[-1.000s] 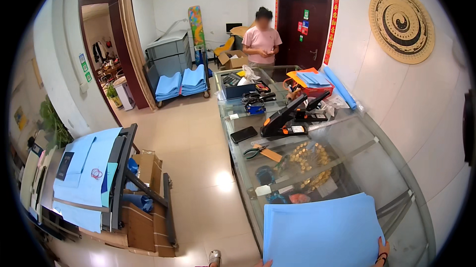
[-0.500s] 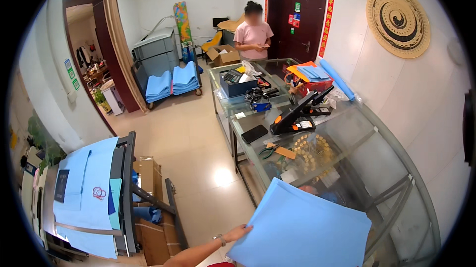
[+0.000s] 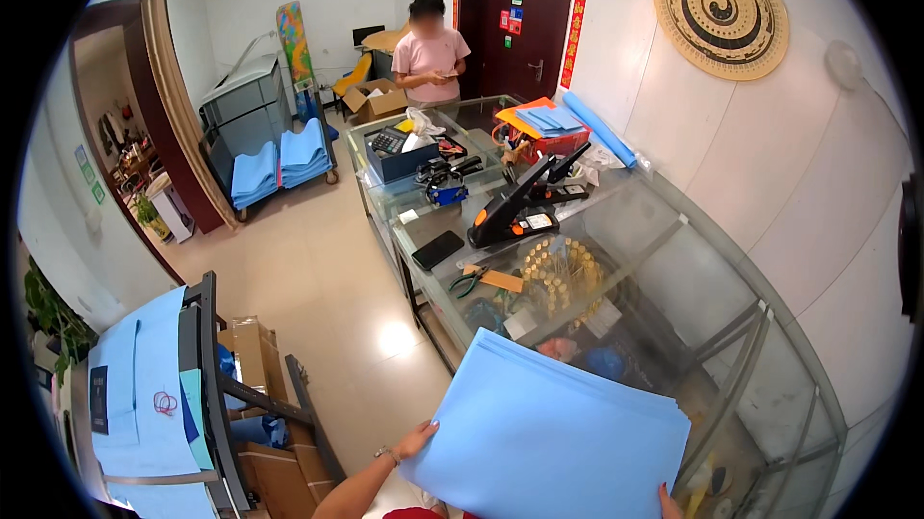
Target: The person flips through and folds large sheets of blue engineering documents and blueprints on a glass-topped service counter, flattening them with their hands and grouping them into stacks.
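Note:
A stack of light blue sheets [image 3: 544, 432] is held up before me, tilted over the near end of the glass counter. My left hand [image 3: 417, 439] grips its left edge, thumb on top and the other fingers hidden beneath. At the lower right edge my right hand [image 3: 668, 503] shows only in part, its fingertips closed on the same stack. Along the far edge several sheets fan slightly apart. Beyond the stack, pliers [image 3: 470, 281] lie by an orange strip [image 3: 500, 279] on the counter, with a black phone [image 3: 438, 249] farther off.
Black-and-orange heavy-duty staplers [image 3: 515, 222] stand on the glass counter [image 3: 664, 240], near a dark blue tray [image 3: 397, 165] with a calculator. At left, a rack [image 3: 214, 375] bears more blue sheets. A person [image 3: 430, 52] stands beyond the counter. A cart [image 3: 250, 134] holds folded blue stacks.
My right hand has come into view at the stack's right edge. The stack has shifted left and its far-edge layers show more. The whole view has swung to the right.

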Available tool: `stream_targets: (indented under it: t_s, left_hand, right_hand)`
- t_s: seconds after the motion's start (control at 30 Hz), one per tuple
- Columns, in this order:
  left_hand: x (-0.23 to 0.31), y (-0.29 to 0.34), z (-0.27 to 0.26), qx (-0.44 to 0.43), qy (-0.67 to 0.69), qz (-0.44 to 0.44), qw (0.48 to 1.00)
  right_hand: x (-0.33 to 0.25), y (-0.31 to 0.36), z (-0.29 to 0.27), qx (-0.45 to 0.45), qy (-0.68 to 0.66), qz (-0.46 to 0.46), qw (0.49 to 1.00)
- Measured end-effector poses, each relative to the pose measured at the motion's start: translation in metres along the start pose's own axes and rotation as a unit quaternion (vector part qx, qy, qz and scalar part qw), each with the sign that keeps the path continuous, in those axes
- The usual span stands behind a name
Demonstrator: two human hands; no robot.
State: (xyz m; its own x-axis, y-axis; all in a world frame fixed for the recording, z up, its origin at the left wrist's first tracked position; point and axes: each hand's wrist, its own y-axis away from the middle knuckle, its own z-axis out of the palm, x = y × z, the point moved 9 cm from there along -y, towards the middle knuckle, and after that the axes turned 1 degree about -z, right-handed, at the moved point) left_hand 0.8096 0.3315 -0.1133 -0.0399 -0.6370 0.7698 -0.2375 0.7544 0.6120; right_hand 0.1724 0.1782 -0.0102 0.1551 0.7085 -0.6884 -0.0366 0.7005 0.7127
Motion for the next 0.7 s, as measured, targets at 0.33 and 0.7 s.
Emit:
stream_targets:
  t_s: [0.33, 0.7]
  left_hand:
    - [0.055, 0.005, 0.009, -0.046, 0.070, -0.037, 0.996]
    - [0.088, 0.024, -0.011, 0.159, 0.020, -0.083, 0.984]
  right_hand:
    - [-0.008, 0.016, 0.006, 0.045, 0.044, 0.040, 0.997]
    - [-0.018, 0.000, 0.029, 0.027, -0.017, 0.018, 0.999]
